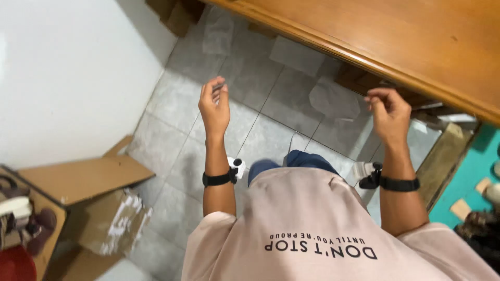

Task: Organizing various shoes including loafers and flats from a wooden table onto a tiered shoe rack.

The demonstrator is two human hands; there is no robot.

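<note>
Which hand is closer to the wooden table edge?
The right hand. It is raised just below the wooden table edge, almost touching it. The left hand is raised over the grey floor tiles, clearly farther away.

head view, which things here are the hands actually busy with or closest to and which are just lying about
At the hands:
- left hand, raised and empty, over the grey tiled floor
- right hand, loosely curled and empty, next to the wooden table edge

Lying about:
- open cardboard box
- torn cardboard piece
- teal mat
</note>
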